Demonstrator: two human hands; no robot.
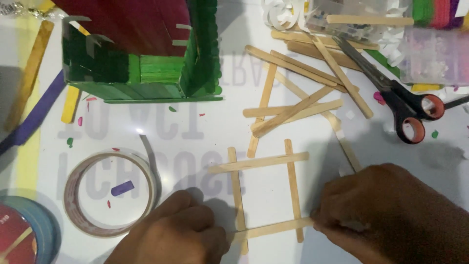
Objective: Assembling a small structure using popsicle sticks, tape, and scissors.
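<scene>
White tabletop (273,195), cluttered. Left hand (171,234) and right hand (391,215) each pinch one end of the bottom stick (273,228), pressing it across the square stick frame (266,193) at six o'clock. Scissors (391,93) lie at two o'clock.

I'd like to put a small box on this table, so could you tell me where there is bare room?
Bare white table lies between the green stick house, the tape roll and the stick frame, and inside that frame. The strip below the scissors is bare too. The top right is crowded with loose sticks and paper scraps. Both hands, left and right, press the frame's lower stick.
</scene>
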